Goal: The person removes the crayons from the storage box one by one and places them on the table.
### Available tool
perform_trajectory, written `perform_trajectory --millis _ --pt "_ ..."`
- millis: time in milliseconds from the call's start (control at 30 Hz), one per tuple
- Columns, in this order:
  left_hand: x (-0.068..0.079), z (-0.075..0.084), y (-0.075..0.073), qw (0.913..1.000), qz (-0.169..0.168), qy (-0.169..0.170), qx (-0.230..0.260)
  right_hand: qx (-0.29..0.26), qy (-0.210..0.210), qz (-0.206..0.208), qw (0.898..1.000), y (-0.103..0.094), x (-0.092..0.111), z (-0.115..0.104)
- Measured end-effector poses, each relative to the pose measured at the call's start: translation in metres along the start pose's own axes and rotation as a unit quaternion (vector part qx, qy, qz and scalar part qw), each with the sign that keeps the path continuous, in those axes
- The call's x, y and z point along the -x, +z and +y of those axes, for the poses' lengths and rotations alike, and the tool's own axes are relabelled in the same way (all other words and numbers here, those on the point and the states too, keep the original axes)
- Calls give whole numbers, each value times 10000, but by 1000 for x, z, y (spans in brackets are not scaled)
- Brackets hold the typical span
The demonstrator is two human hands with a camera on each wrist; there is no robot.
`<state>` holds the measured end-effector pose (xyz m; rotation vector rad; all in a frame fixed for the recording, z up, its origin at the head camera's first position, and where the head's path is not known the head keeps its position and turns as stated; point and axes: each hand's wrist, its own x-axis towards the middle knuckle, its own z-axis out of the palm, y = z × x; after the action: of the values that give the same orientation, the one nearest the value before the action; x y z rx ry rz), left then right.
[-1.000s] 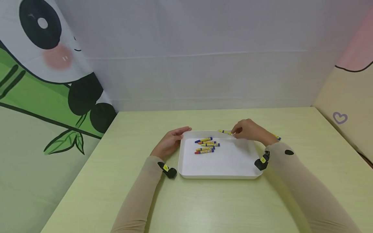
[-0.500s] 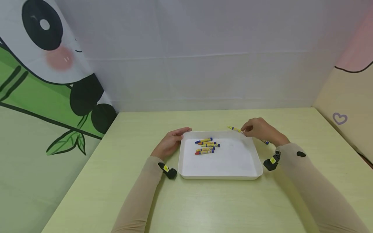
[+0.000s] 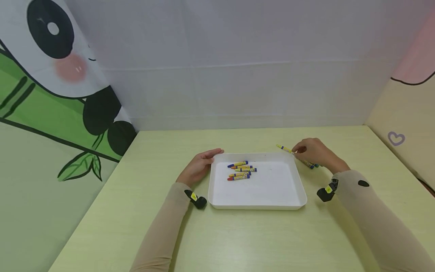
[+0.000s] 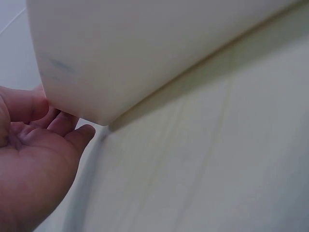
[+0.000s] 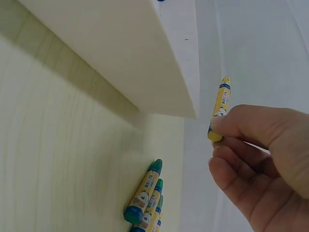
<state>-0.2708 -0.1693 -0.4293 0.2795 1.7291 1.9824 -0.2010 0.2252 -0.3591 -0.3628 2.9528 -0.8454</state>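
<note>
My right hand (image 3: 316,152) pinches a yellow crayon (image 5: 222,100) by its rear end between thumb and fingers. It holds the crayon in the air just beyond the far right corner of a white tray (image 3: 265,192), tip towards the far left. Below that hand, several green-tipped crayons (image 5: 144,193) lie side by side on the table, partly hidden by the hand in the head view. My left hand (image 3: 196,168) grips the tray's far left corner, the thumb (image 4: 26,104) against the wall and the fingers around the corner.
Several crayons lie in the tray's left half, among them a blue crayon (image 3: 238,164) and a red crayon (image 3: 238,177). The tray stands on a pale wooden table (image 3: 217,241). A grey-white cloth (image 3: 217,90) hangs behind the table, with patterned cloths at both sides.
My right hand has carried the yellow crayon rightward, from over the tray's far rim to beyond its right corner. More of the table crayons have come into sight. The left hand stays put.
</note>
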Motion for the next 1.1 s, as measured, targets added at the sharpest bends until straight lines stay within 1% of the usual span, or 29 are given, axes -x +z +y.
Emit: perform_trajectory --millis 167,300,533,600,833,1100 --pt "0 0 -1 10000 -18 -9 31 66 61 33 10000 -2 5 5" --pt "0 0 -1 10000 -24 -3 31 70 124 57 9999 -1 8 12" --pt "1 0 0 10000 -10 18 16 -33 228 -73 9997 1 14 23" --pt "1 0 0 10000 -5 9 35 -12 212 -98 9997 1 16 26" --pt "-1 -1 -1 10000 74 -30 -12 5 114 11 9999 7 19 38" --pt "-3 -3 0 9999 126 -32 -8 -73 430 -327 9985 13 18 44"
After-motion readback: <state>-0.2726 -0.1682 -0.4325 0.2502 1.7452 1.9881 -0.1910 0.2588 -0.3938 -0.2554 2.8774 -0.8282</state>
